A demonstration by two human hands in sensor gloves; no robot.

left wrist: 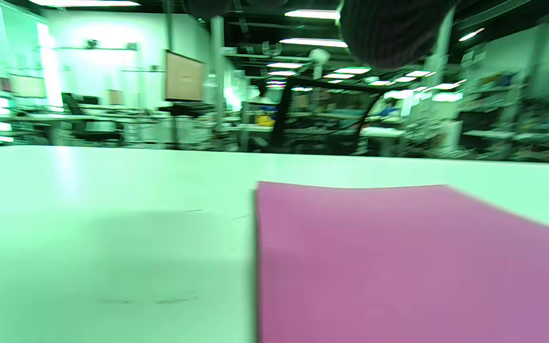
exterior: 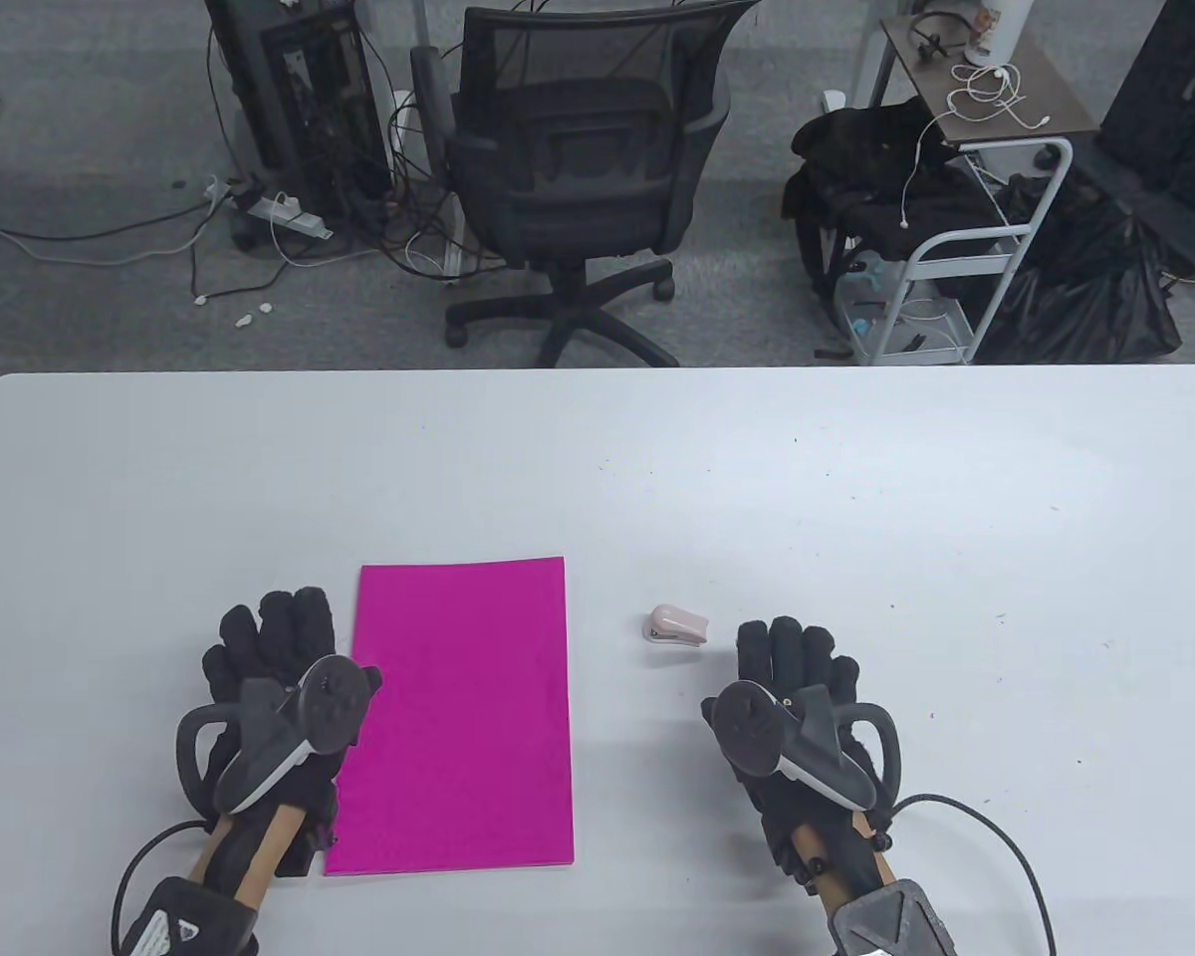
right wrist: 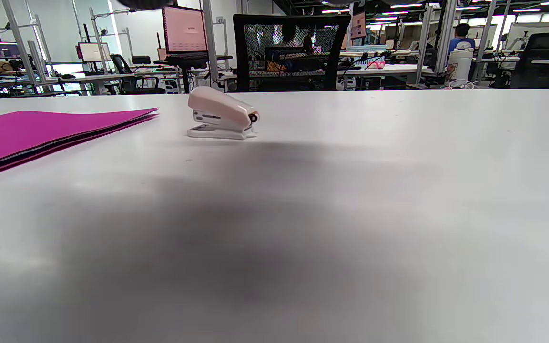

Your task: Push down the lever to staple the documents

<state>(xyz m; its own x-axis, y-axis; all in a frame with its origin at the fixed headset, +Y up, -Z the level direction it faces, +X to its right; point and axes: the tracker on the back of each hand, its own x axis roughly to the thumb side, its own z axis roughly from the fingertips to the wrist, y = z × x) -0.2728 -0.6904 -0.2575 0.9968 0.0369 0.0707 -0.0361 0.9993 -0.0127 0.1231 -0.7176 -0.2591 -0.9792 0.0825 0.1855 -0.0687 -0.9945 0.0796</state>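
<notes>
A stack of magenta sheets lies flat on the white table; it also shows in the left wrist view and the right wrist view. A small pale pink stapler stands to its right, its mouth toward the sheets, seen too in the right wrist view. My left hand rests palm down at the sheets' left edge, thumb side over the paper. My right hand lies palm down just right of and nearer than the stapler, apart from it. Both hands hold nothing.
A black office chair stands beyond the table's far edge, with a white cart and black bags to its right. Cables trail from both wrists at the near edge.
</notes>
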